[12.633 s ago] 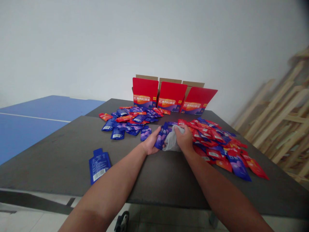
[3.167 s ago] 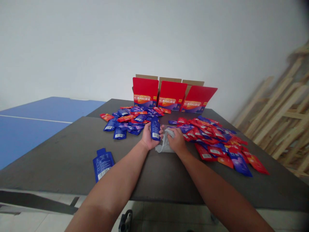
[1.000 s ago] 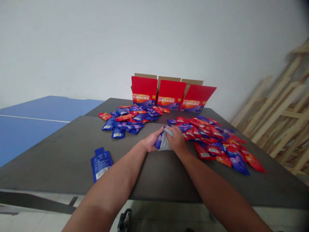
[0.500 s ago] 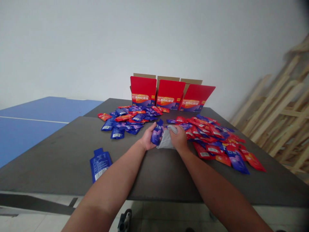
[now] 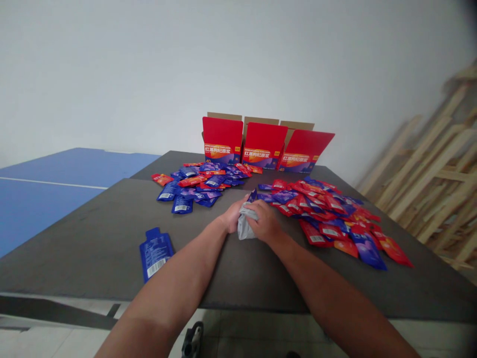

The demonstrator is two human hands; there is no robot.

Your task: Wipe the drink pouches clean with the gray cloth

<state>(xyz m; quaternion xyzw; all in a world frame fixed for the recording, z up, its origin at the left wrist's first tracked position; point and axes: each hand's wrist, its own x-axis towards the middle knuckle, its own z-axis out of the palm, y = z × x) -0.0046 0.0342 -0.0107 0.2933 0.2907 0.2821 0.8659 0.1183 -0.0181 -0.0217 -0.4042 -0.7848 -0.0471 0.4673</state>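
Observation:
My left hand (image 5: 233,215) is closed around a blue-purple pouch (image 5: 252,195), of which only the top end shows. Pressed against that pouch is a light grey cloth (image 5: 246,226), gripped in my right hand (image 5: 265,221). Both hands meet above the middle of the dark table (image 5: 238,268). One blue pouch (image 5: 155,253) lies apart near the front left, barcode side up, partly behind my left forearm. Right of my hands spreads a heap of red and blue pouches (image 5: 328,209). A smaller mixed heap (image 5: 204,181) lies farther back on the left.
Three open boxes (image 5: 223,141) with raised red flaps stand side by side at the table's far edge. A blue table with a white line (image 5: 67,199) adjoins on the left. Wooden slats (image 5: 428,169) lean on the right. A dark object (image 5: 193,340) is on the floor below.
My right hand has moved left with the cloth, which now covers most of the pouch. The pouch's printed face, visible before, is now largely hidden.

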